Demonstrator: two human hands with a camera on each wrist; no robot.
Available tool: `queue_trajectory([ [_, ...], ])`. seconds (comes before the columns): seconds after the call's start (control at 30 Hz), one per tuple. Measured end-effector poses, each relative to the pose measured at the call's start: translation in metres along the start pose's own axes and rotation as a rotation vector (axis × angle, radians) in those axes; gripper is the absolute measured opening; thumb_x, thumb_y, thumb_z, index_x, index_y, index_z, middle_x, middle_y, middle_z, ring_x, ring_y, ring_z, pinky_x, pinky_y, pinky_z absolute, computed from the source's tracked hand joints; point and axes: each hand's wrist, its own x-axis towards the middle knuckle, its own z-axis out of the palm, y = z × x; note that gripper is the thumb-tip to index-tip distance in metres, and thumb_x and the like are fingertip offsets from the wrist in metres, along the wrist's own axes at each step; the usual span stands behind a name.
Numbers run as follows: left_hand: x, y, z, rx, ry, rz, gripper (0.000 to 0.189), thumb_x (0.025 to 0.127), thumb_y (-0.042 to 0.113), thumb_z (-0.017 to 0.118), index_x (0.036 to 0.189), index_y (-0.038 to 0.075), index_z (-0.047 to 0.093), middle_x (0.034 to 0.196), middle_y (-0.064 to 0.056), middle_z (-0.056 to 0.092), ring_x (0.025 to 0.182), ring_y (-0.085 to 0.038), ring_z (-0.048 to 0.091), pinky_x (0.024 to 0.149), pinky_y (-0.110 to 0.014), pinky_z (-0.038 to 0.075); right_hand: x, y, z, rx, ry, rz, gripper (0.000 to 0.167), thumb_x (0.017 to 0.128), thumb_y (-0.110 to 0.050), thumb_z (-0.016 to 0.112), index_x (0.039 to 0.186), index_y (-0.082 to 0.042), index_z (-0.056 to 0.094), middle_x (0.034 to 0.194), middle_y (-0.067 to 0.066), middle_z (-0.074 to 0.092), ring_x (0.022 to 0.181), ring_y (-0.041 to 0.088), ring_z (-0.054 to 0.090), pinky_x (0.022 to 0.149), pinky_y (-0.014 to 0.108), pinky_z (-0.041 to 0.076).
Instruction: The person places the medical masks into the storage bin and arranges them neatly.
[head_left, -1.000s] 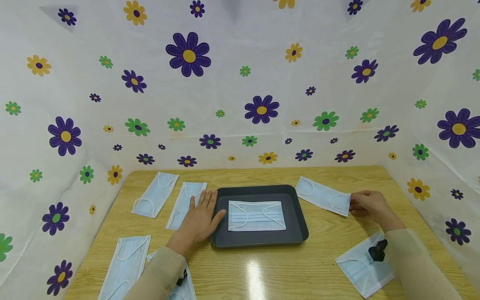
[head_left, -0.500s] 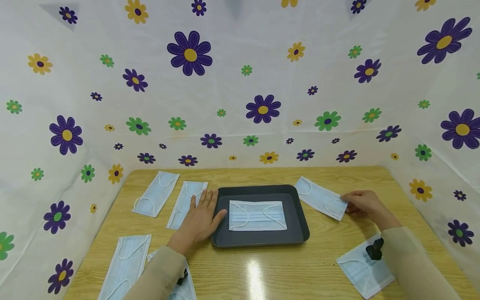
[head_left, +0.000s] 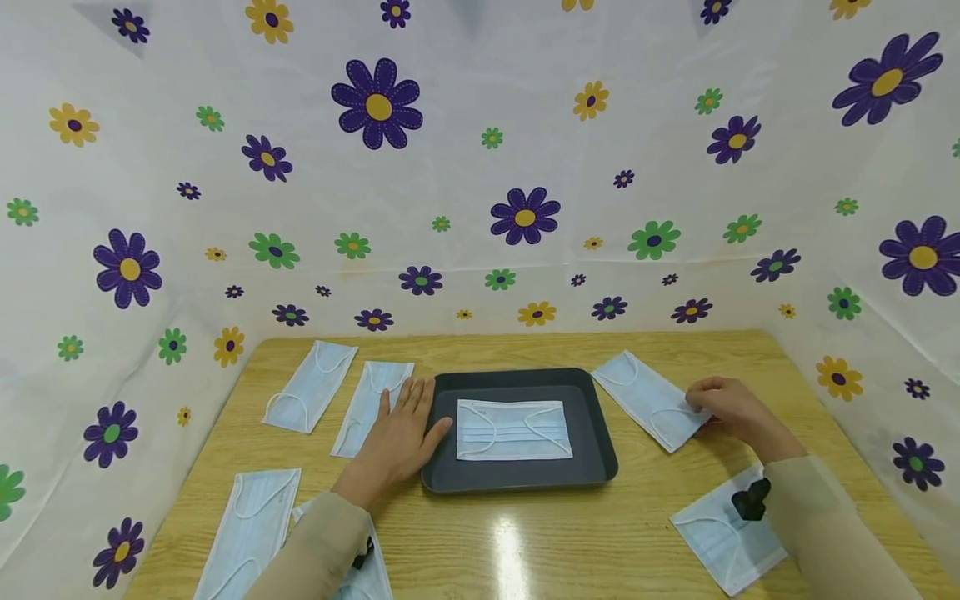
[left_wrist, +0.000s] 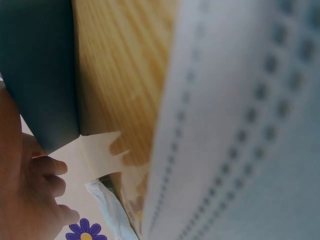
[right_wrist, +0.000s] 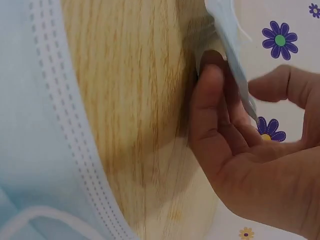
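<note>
Flat beside the left edge of a dark grey tray (head_left: 517,478) lies my left hand (head_left: 397,437), fingers straight and fingertips at the rim. In the left wrist view, that hand (left_wrist: 35,200) is next to the tray's dark wall (left_wrist: 42,65). One pale blue face mask (head_left: 513,442) with white ear loops rests in the tray. Right of the tray, my right hand (head_left: 735,412) pinches the near right corner of another face mask (head_left: 637,396). The right wrist view shows this mask's edge (right_wrist: 232,50) between thumb and curled fingers.
Two masks lie behind the left hand: one farther left (head_left: 311,387), one close to the fingers (head_left: 367,408). A mask (head_left: 247,525) and another (head_left: 378,567) partly under the left forearm lie at front left. Beneath the right forearm is a mask (head_left: 720,533). Flowered cloth (head_left: 450,167) encloses the table.
The right hand has swung the near end of its mask leftward and toward the front, so the mask lies more slanted. The left hand and the tray with its mask have not moved.
</note>
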Motion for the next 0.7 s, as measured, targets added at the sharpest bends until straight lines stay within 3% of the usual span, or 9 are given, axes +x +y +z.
queue_trajectory([
  [0.2,-0.001,-0.001,0.0,-0.008,-0.003,-0.006,0.081,0.112,0.057,0.034,0.168,0.003,0.016,0.174,-0.022,0.021,0.163,-0.042,0.015,0.129,-0.069,0.01,0.001,-0.003,0.007,-0.056,-0.1,0.029,0.073,0.107,-0.042,0.056,0.151,0.014,0.038,0.102,0.007,0.06,0.085,0.017,0.059,0.073,0.033,0.059],
  [0.37,-0.001,-0.001,0.002,-0.016,0.012,-0.004,0.079,0.112,0.056,0.036,0.168,0.003,0.018,0.173,-0.023,0.024,0.163,-0.043,0.017,0.128,-0.07,0.01,0.004,0.0,0.012,-0.052,-0.131,0.001,0.06,0.109,-0.034,0.056,0.147,0.012,0.048,0.098,0.003,0.067,0.082,0.015,0.063,0.073,0.033,0.06],
  [0.5,-0.002,-0.001,0.002,-0.016,0.022,-0.004,0.079,0.111,0.055,0.037,0.168,0.003,0.02,0.172,-0.024,0.025,0.162,-0.044,0.018,0.128,-0.07,0.011,0.004,0.003,0.013,0.001,-0.145,-0.025,0.042,0.105,-0.022,0.059,0.132,0.011,0.057,0.099,0.002,0.067,0.082,0.014,0.064,0.073,0.03,0.06],
  [0.6,-0.001,0.0,0.001,-0.005,0.016,-0.007,0.08,0.111,0.056,0.036,0.168,0.003,0.019,0.172,-0.024,0.024,0.162,-0.044,0.017,0.128,-0.069,0.01,0.004,0.004,0.013,0.048,-0.176,-0.051,0.031,0.102,-0.014,0.058,0.122,0.009,0.055,0.096,0.002,0.067,0.081,0.014,0.066,0.071,0.03,0.062],
  [0.7,-0.001,0.0,0.002,0.002,0.017,-0.009,0.08,0.111,0.056,0.037,0.168,0.003,0.019,0.172,-0.024,0.025,0.162,-0.044,0.018,0.128,-0.069,0.011,0.002,0.004,0.013,0.078,-0.216,-0.062,0.036,0.099,-0.011,0.058,0.127,0.009,0.047,0.101,0.005,0.069,0.082,0.016,0.068,0.072,0.033,0.064],
])
